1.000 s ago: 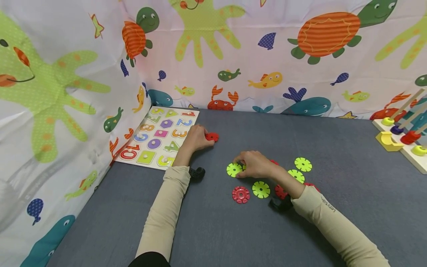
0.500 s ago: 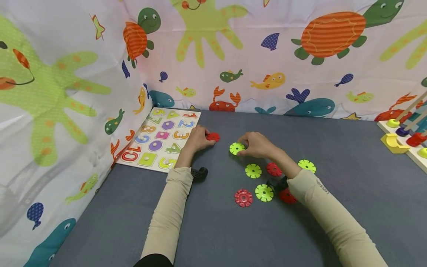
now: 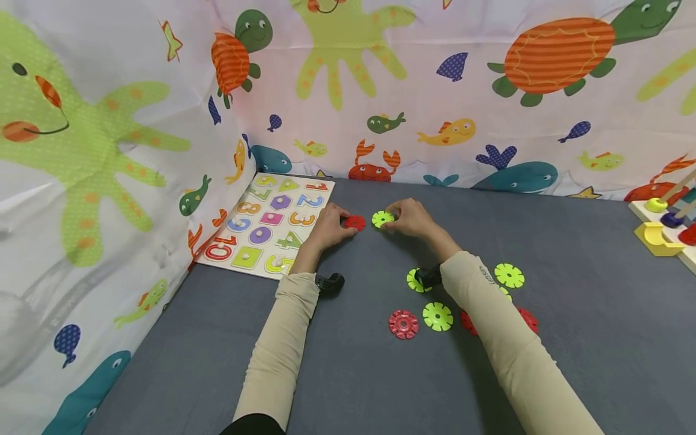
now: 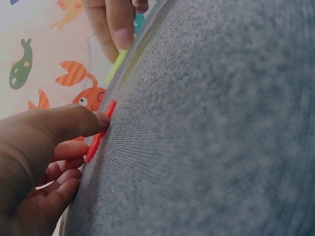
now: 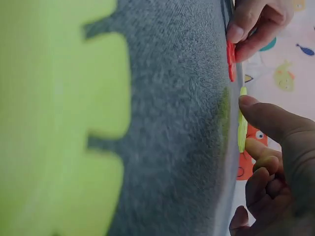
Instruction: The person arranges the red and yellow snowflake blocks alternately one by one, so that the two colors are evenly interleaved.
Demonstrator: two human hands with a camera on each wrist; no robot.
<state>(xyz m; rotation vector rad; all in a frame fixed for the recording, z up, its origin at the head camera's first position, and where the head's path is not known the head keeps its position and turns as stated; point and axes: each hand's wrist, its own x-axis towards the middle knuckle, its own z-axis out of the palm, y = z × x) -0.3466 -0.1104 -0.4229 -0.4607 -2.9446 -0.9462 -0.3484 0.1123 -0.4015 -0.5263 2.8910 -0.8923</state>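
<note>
In the head view my left hand pinches a red notched flower-shaped disc by its edge, beside the number board. Thumb and fingers are on the rim of this red disc in the left wrist view, low at the cloth. My right hand pinches a yellow-green notched disc between thumb and a finger. A narrow gap separates the two discs. The right wrist view shows the yellow-green disc edge-on, with a yellowish tint on the cloth beside it.
A number-and-shape puzzle board lies at the left. Loose discs, including a red one and green ones, lie nearer me, some partly covered by my right arm. A wooden peg stacker stands far right. A patterned curtain borders the table.
My right hand has carried the yellow-green disc away from the group of discs, forward and to the left, close to the red one. The left hand has stayed almost in place.
</note>
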